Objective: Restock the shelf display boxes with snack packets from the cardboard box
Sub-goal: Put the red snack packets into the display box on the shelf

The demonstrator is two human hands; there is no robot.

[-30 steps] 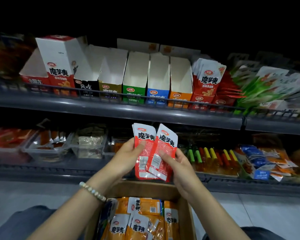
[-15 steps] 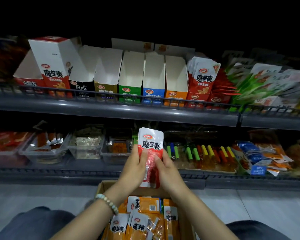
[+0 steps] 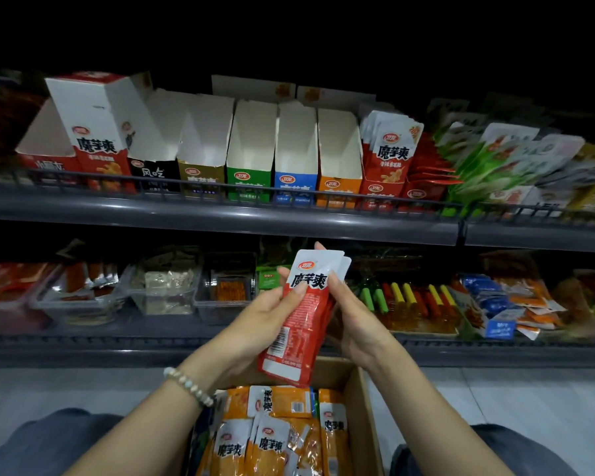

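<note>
Inside your brown cardboard box [image 3: 364, 407]: orange snack packets [image 3: 282, 441]. Above it, your left hand [image 3: 261, 317] and right hand [image 3: 354, 317] grip stacked red-and-white packets [image 3: 303, 324].

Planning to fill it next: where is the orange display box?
In the head view, the orange display box stands empty on the upper shelf, right of centre, between the blue display box and the packet-filled red box.

"魔芋爽" is printed on the held red packets [image 3: 301, 324], the orange packets [image 3: 270, 444] and the tall red display box [image 3: 97, 146]; "风吃" is read on the black display box [image 3: 153, 172].
</note>
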